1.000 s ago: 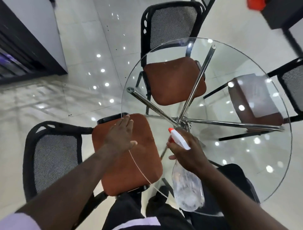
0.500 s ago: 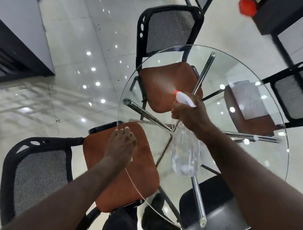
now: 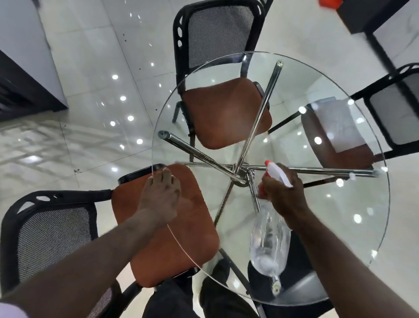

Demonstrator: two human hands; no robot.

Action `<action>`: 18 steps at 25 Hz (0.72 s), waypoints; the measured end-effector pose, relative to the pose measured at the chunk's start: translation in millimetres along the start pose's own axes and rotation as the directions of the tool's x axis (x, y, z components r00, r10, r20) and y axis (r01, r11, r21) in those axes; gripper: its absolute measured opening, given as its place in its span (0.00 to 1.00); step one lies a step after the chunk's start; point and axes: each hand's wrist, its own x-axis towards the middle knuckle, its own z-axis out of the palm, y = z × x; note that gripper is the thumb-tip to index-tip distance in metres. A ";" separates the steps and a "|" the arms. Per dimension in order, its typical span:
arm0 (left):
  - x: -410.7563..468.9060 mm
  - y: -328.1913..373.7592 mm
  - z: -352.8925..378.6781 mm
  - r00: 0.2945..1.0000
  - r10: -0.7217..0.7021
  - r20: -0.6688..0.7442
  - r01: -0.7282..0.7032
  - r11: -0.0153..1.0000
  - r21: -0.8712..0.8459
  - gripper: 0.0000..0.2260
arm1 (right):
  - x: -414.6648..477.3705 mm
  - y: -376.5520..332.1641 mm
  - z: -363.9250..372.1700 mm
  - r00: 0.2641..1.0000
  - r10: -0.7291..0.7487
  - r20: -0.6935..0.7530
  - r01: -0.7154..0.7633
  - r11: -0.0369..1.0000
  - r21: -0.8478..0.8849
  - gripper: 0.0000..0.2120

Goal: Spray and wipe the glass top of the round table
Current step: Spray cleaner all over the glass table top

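At glass top (image 3: pixel 335 218) left rim, left hand (image 3: pixel 162 197) flat, fingers straight; right hand (image 3: pixel 283 195) clamped round spray bottle (image 3: pixel 269 242).

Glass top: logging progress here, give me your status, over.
Left hand flat on the glass top edge, holding nothing. Right hand grips spray bottle, nozzle over the centre. No cloth in either hand.

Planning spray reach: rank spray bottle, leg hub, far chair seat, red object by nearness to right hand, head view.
1. spray bottle, in right hand
2. leg hub, just left
3. far chair seat, beyond hub
4. red object, top corner
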 end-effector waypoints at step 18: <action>-133.4 196.9 81.5 0.917 0.387 0.093 -0.386 0.922 -0.030 0.37 | -167.1 211.7 -115.0 0.996 -0.002 0.093 0.009 0.997 -0.079 0.08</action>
